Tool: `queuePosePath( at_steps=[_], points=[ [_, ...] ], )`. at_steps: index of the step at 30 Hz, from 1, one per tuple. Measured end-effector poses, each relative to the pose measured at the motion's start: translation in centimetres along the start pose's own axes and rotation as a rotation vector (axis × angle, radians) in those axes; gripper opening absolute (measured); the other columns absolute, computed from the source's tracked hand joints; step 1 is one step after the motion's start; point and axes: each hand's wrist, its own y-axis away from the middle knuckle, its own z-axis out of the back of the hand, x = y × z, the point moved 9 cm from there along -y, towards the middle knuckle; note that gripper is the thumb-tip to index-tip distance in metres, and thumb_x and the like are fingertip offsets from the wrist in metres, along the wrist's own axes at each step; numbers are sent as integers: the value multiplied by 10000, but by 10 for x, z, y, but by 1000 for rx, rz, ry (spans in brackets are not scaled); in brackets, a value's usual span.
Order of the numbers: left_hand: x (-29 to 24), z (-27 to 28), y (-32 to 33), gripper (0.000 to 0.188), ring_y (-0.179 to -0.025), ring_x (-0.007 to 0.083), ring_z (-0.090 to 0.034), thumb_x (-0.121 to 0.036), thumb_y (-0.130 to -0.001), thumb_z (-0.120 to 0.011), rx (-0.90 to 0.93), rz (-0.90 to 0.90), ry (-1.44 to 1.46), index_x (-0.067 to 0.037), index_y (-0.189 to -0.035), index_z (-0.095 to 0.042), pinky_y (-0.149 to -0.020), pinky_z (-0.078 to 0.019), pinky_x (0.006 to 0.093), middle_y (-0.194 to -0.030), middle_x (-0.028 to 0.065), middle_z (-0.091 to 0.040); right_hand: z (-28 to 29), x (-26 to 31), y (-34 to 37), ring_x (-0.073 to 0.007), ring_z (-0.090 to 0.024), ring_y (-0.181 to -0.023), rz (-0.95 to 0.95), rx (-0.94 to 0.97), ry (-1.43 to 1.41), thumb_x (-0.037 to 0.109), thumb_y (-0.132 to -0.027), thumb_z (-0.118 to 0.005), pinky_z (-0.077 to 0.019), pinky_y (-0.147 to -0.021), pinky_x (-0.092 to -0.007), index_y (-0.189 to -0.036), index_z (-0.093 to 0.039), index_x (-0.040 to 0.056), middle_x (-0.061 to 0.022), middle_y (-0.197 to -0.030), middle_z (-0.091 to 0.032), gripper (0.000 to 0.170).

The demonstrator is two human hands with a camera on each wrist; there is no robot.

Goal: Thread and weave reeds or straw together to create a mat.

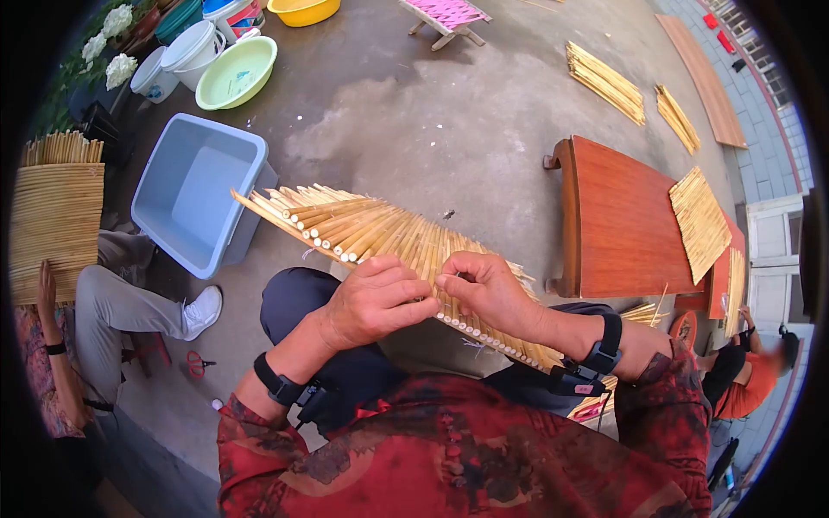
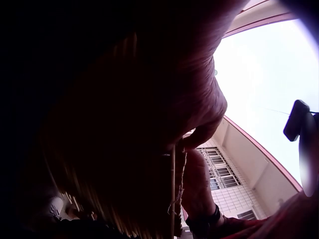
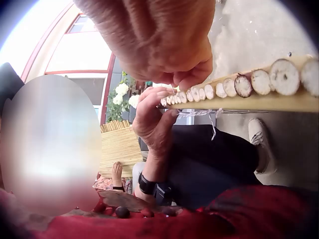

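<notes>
A mat of pale cut reed stalks [image 1: 389, 226] lies across the lap, its round cut ends showing in a row along the near edge. My left hand [image 1: 380, 298] grips that edge; in the right wrist view its thumb [image 3: 167, 122] is under the row and its fingers are above. My right hand [image 1: 492, 289] pinches a thin thread [image 3: 173, 88] at the edge, close to the left fingertips. White string [image 3: 214, 122] hangs in loose ends below the mat. The left wrist view is mostly dark, with twisted string [image 2: 180, 191] showing beside a stalk.
A blue-grey tub [image 1: 194, 190] stands to the left, near red scissors [image 1: 199, 364] on the floor. A low red-brown table [image 1: 617, 224] on the right bears a reed mat [image 1: 698, 224]. Another person holds a reed mat [image 1: 56, 224] at far left. Reed bundles [image 1: 604, 82] lie on the ground.
</notes>
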Motion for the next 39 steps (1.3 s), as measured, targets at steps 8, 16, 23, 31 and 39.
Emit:
queuePosePath(
  at_steps=[8, 16, 23, 31, 39],
  points=[
    [4, 2, -6, 229, -767, 156, -602, -79, -674, -661, -46, 3, -33, -88, -901, -632, -712, -418, 310, -872, 14, -616, 9, -3, -16, -59, -488, -516, -141, 8, -199, 130, -870, -575, -444, -471, -242, -737, -560, 11, 11, -644, -519, 178],
    [-4, 1, -5, 211, -739, 147, -580, -96, -672, -622, -51, -57, -39, -82, -882, -612, -656, -424, 292, -821, 3, -585, 6, -6, 0, -44, -484, -524, -148, -26, 15, 184, -913, -564, -410, -474, -211, -774, -566, 26, 24, -646, -516, 211],
    [-5, -4, -2, 225, -734, 141, -574, -100, -683, -619, -40, -50, -24, -87, -907, -607, -653, -424, 287, -819, -4, -579, 2, 2, 6, -29, -429, -647, -22, -30, 174, 133, -893, -555, -374, -548, -229, -758, -560, 28, 35, -650, -493, 171],
    [7, 11, 4, 209, -802, 161, -602, -84, -697, -638, -83, 18, -58, -96, -906, -640, -731, -428, 303, -883, 15, -629, 94, 92, -46, -121, -523, -573, 121, -257, -228, 185, -904, -529, -467, -541, -267, -775, -580, 37, 3, -666, -548, 203],
    [8, 1, -4, 201, -821, 166, -600, -74, -716, -625, -54, -17, -2, -102, -915, -638, -753, -430, 317, -903, 9, -631, 66, 94, -22, -67, -482, -502, -125, 66, -453, 229, -931, -546, -497, -488, -268, -879, -582, 43, 20, -636, -498, 196]
  ],
)
